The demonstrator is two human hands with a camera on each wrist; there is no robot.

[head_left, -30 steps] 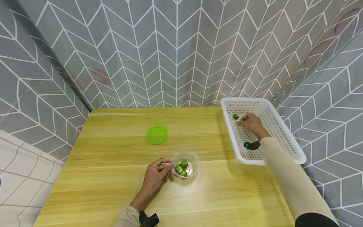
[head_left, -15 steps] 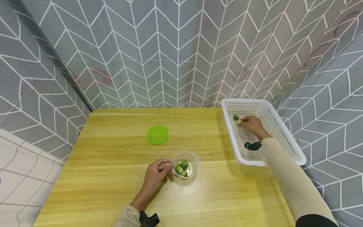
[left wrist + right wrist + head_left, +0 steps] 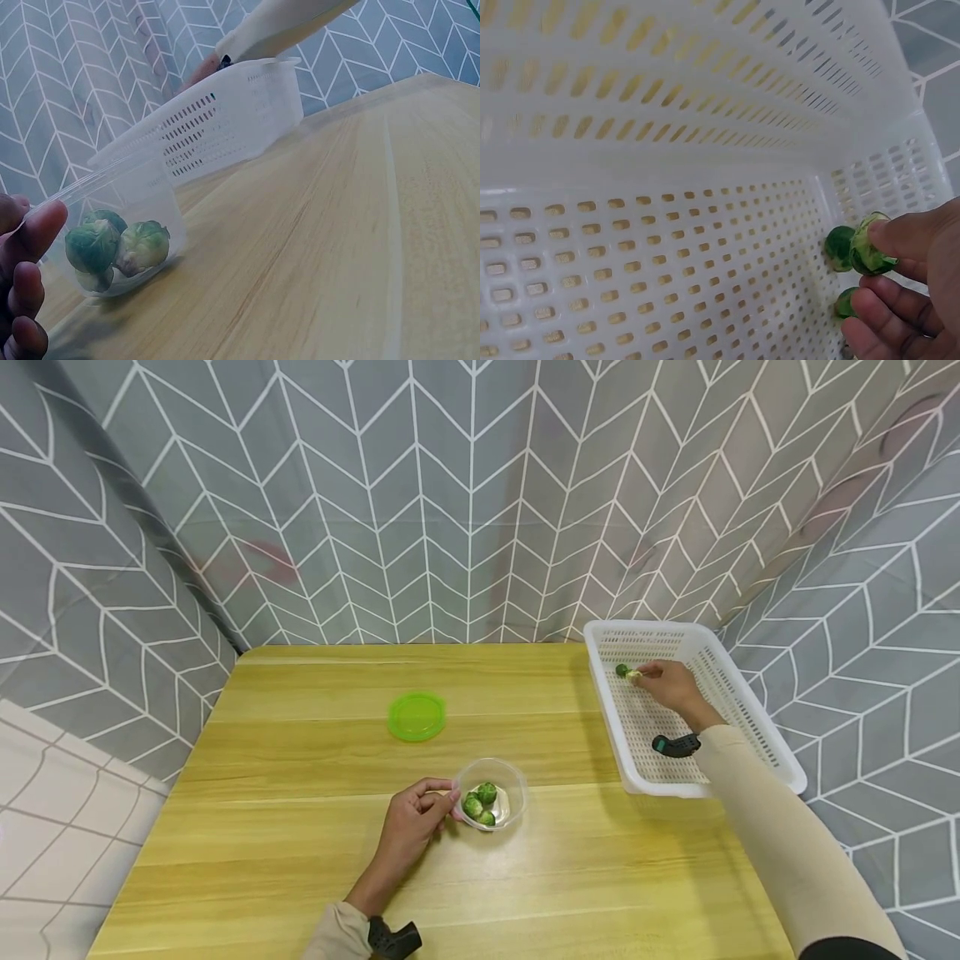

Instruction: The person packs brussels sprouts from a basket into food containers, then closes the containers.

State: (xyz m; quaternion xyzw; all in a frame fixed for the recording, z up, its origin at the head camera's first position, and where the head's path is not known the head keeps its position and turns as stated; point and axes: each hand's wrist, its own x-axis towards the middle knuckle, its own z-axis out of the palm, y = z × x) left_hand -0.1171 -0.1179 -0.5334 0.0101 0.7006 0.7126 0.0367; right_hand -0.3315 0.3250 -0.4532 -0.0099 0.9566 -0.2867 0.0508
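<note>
My left hand (image 3: 412, 818) pinches the rim of a clear plastic container (image 3: 512, 777) that stands on the table. Several green Brussels sprouts (image 3: 142, 246) lie at the bottom of that container. Inside the white basket, my right hand (image 3: 671, 683) pinches one Brussels sprout (image 3: 871, 244) between thumb and fingers. Close beside it in the right wrist view are another sprout (image 3: 839, 247) and, partly hidden by the fingers, a further green piece (image 3: 846, 302).
The white perforated basket (image 3: 613, 739) stands at the back right of the wooden table (image 3: 300, 760). Left of it, toward the back, a green round lid (image 3: 416, 717) lies flat. A grey patterned curtain (image 3: 420, 510) hangs behind the table.
My right hand has shifted slightly within the basket, still pinching the sprout. The left hand and the container have stayed in place.
</note>
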